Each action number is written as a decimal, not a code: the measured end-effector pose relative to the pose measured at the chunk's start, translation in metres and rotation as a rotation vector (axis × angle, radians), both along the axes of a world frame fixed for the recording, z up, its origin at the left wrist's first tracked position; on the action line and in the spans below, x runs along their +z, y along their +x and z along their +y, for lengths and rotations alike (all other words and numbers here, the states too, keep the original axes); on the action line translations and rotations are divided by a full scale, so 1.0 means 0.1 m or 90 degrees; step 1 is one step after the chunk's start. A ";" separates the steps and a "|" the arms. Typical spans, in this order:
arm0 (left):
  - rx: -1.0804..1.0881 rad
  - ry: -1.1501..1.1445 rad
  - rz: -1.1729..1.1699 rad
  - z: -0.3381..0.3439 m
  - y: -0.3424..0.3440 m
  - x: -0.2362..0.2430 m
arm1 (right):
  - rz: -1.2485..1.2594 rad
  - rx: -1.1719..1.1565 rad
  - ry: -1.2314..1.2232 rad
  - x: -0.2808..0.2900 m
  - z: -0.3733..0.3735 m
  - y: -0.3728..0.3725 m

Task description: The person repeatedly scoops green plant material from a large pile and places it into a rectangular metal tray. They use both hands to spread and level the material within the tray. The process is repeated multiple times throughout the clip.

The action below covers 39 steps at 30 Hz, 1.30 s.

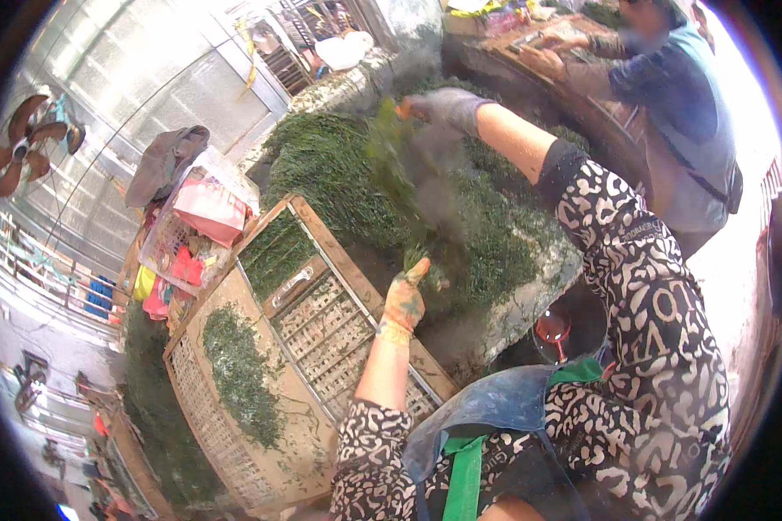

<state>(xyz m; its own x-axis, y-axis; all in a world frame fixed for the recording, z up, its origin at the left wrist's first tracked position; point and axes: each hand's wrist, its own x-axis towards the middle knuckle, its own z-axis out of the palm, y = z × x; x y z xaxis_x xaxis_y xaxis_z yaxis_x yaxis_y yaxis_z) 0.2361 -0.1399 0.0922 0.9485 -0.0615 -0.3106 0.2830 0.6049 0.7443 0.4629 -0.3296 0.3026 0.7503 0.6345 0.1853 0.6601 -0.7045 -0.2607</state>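
Note:
My left hand (404, 304), in a stained orange-yellow glove, is closed around a small bunch of thin green stalks (415, 259). My right hand (450, 110), in a grey glove with orange fingertips, is raised farther away above a large heap of the same stalks (321, 169). Its fingers are closed on blurred green stalks (382, 143) that trail down toward my left hand. Just left of my left hand lies a wooden-framed board with a slatted grid (321, 326). Loose green cuttings (239, 373) are spread on its flat panel.
A co-worker (682, 122) handles things at another wooden board (530, 43) at the far right. A crate with pink and red bags (208, 213) stands left of the heap. Near my apron is a dark bucket with a red scoop (553, 328). A fan (30, 143) is at far left.

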 end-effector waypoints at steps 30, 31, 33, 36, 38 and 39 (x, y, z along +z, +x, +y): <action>-0.141 -0.021 -0.170 -0.21 -0.06 2.08 | 0.331 0.416 0.498 -0.74 0.14 -1.22; -0.131 -0.066 -0.181 -0.19 -0.09 2.03 | 0.298 0.424 0.455 -0.76 0.17 -1.28; -0.108 -0.148 -0.182 -0.11 -0.17 1.96 | 0.481 0.356 0.425 -0.96 0.13 -1.32; -0.050 -0.233 -0.225 0.16 -0.33 1.92 | 0.483 0.237 0.310 -1.55 -0.22 -1.21; -0.025 -0.228 -0.283 0.33 -0.41 1.88 | 0.600 0.123 0.311 -1.98 -0.51 -1.13; 0.014 -0.221 -0.309 0.38 -0.45 1.84 | 0.591 0.072 0.320 -2.10 -0.59 -1.07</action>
<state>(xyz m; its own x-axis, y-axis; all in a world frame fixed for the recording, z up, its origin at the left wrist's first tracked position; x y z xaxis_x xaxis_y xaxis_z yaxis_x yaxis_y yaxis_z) 0.1913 -0.1022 0.2762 0.9793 -0.0600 0.1935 -0.0560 0.8378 0.5431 0.3562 -0.3886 0.0924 0.6740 0.7190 -0.1694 0.1072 -0.3221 -0.9406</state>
